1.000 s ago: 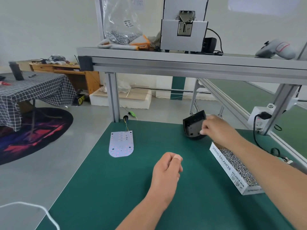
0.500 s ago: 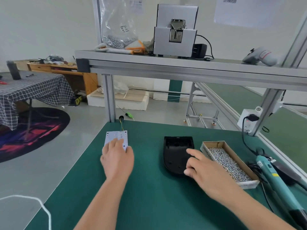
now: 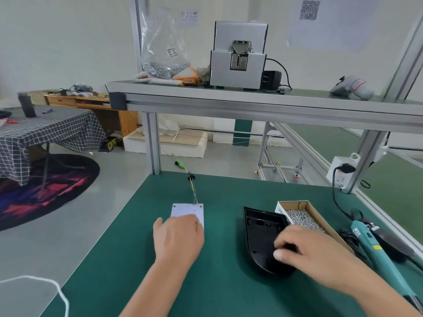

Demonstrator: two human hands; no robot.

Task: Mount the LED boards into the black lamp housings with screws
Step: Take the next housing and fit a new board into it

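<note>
A white LED board [image 3: 188,209] lies flat on the green mat, with thin wires [image 3: 193,191] running from its far edge. My left hand [image 3: 178,240] rests on the board's near half and hides it, thumb out to the left. To the right, a black lamp housing [image 3: 259,234] lies open side up. My right hand [image 3: 317,253] grips its right rim, fingers curled over the edge and thumb inside the shell.
A cardboard box of screws [image 3: 305,217] sits just right of the housing. A teal electric screwdriver [image 3: 375,249] lies at the right edge with its cord. An aluminium shelf [image 3: 251,99] overhead carries a screw feeder [image 3: 238,58]. The mat's left edge [image 3: 96,255] drops to the floor.
My right hand brought the housing from the far side and laid it open side up on the mat. My left hand moved forward onto the LED board.
</note>
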